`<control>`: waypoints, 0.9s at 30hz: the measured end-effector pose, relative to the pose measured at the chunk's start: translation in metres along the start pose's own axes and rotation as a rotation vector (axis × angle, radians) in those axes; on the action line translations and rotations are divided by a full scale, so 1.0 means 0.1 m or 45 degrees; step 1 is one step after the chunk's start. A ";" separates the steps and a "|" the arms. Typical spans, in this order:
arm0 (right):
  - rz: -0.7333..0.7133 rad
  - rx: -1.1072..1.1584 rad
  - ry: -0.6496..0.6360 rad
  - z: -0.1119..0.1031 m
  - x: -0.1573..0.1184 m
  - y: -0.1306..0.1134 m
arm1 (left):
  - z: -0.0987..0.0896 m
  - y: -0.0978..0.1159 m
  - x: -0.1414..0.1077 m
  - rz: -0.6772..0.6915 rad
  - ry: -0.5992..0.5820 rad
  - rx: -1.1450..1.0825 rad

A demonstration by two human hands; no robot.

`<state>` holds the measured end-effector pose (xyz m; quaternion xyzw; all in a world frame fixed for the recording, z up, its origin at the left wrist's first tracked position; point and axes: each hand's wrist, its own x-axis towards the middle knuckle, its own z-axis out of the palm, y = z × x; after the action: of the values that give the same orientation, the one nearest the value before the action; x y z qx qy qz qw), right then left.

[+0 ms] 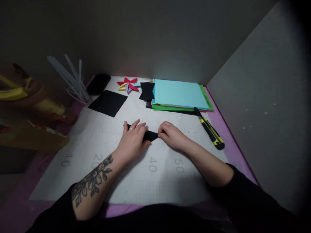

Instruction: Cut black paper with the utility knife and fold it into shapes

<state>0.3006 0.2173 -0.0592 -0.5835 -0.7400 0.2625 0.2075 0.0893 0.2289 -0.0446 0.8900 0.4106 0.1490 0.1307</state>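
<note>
A folded piece of black paper (151,136) lies flat on the white gridded sheet (170,187), tapering to a point on its right. My left hand (132,139) rests over it with the fingers spread, pressing it down and hiding much of it. At the pointed right corner, the thumb and fingertips of my right hand (172,134) are pinched together on the paper. Beyond my left hand a square of black paper (108,103) lies unfolded.
At the back are folded colored paper pieces (128,85), a notched black paper (147,91) and a paper stack (179,94). A yellow-black utility knife (210,129) leans by the stack. On the left stand a holder with white sticks (77,84), a phone (99,84) and a box (31,136).
</note>
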 end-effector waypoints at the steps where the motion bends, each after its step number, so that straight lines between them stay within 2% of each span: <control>1: -0.008 0.020 0.006 -0.02 -0.02 -0.04 | -0.01 0.01 0.01 -0.023 0.000 -0.004; 4: -0.113 0.075 0.131 -0.13 -0.10 -0.21 | -0.09 0.05 0.02 -0.066 0.049 -0.023; 8: -0.402 0.213 0.581 -0.27 -0.19 -0.44 | -0.31 0.16 0.02 -0.006 0.192 -0.177; 10: -0.500 0.314 0.786 -0.30 -0.23 -0.53 | -0.41 0.21 0.00 0.064 0.356 -0.215; 12: -0.590 0.347 0.896 -0.29 -0.27 -0.60 | -0.49 0.23 -0.02 0.163 0.568 -0.180; 15: -0.761 0.264 0.896 -0.29 -0.35 -0.67 | -0.50 0.19 -0.05 0.383 0.779 -0.113; 18: -0.936 0.183 0.861 -0.31 -0.42 -0.70 | -0.41 0.14 -0.08 0.564 0.956 -0.134; 23: -1.104 0.013 0.833 -0.30 -0.42 -0.67 | -0.26 0.10 -0.07 0.617 1.147 -0.197; 27: -1.130 -0.017 0.851 -0.23 -0.36 -0.64 | -0.25 0.07 -0.04 0.678 1.198 -0.170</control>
<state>0.2751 0.1737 -0.0011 -0.2687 -0.8104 -0.0542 0.5178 0.0827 0.2243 -0.0198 0.7902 0.1748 0.5849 -0.0531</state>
